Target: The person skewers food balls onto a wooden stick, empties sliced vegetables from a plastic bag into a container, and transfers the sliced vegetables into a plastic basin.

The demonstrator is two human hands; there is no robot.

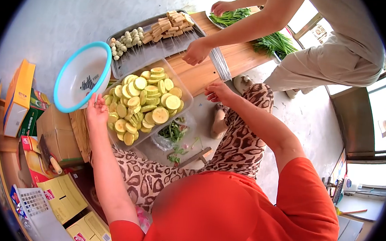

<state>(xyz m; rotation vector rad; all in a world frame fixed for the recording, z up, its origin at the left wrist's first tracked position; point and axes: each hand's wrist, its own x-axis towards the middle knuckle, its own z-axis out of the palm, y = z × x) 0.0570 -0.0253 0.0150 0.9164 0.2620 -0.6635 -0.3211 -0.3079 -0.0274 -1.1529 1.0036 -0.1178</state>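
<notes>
My left hand is palm up with its fingers apart, between the blue rim of a white basin and a clear plastic tub. Sliced zucchini fills the tub in a heap. Over the near edge of the wooden bench, my right hand has loosely bent fingers and nothing visible in them. Just beyond it lies a bundle of thin metal skewers. A metal tray behind the tub carries skewered tan pieces and pale green rolls.
Across the wooden bench, another person's hand hovers by the skewers; their other hand is near green vegetables. More greens lie at right. Cardboard boxes stand left. A bag of leaves sits on the floor.
</notes>
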